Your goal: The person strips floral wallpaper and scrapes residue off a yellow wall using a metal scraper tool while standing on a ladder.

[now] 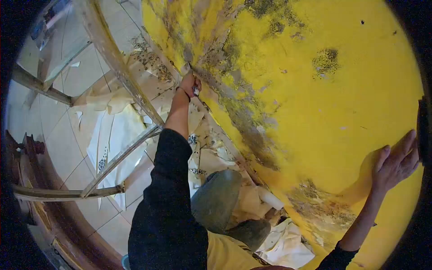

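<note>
My left hand [189, 83] is wrapped round a small scraper [186, 68], whose blade meets the foot of the yellow wall [306, 126]. Part of the tool's handle shows below the fist; the rest is hidden by the fingers. Around the blade the paint is peeling, with dark mould stains and bare brownish patches running along the wall's base. My right hand [396, 165] rests against the wall farther right, its fingers stretched out and holding nothing. A dark object [423, 130] stands at the wall's edge by its fingertips.
A worn wooden frame with legs and crossbars [119, 67] stands on the tiled floor [74, 148] at the left. Paper sheets [119, 139] and paint flakes [153, 63] lie along the wall. A white roll [270, 198] lies by my bent knee [218, 198]. Dark reddish-brown wooden furniture [67, 216] occupies the lower left.
</note>
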